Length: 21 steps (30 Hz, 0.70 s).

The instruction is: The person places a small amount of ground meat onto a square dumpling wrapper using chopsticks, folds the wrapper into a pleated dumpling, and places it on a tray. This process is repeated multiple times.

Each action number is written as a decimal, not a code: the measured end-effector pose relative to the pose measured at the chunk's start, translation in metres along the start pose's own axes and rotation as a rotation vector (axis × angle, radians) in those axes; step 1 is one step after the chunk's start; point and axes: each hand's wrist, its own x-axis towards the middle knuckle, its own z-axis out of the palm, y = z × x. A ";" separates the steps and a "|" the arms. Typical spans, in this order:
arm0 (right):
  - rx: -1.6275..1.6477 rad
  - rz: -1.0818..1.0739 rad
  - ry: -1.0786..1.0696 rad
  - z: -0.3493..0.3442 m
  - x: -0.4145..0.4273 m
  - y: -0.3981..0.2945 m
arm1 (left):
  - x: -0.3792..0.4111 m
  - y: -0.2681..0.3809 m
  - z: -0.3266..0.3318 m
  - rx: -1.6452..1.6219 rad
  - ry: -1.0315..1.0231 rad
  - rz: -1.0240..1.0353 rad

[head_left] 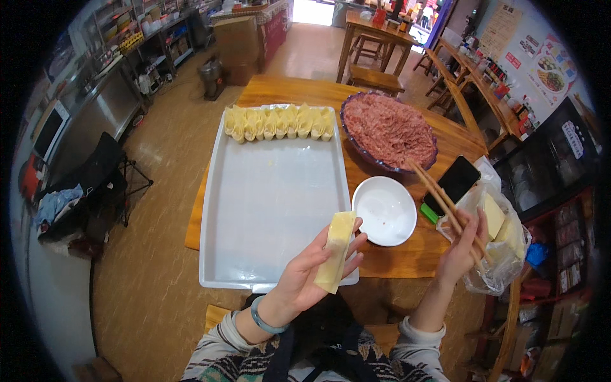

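Note:
In my left hand (310, 270) lies a yellow dough wrapper (336, 253), folded into a long strip, my thumb resting on it. A pair of wooden chopsticks (441, 196) is gripped in my right hand (460, 250), their tips touching the edge of the minced meat (386, 129). That meat is heaped in a purple bowl (355, 149). Left of it, a white plastic tray (277, 200) holds folded wontons (279, 125) in rows along its far end. A small white bowl (384, 210) stands between my hands, nearly bare inside.
A plastic bag (496, 277) with stacked wrappers (492, 219) sits beside my right hand. Near it lie a black phone (452, 180) and a green object (429, 213). All rest around the wooden table (372, 265). A folding chair (107, 176) stands to the left.

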 end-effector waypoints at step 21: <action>-0.207 0.416 -0.851 0.029 -0.116 0.000 | 0.008 -0.014 0.009 0.302 0.043 0.200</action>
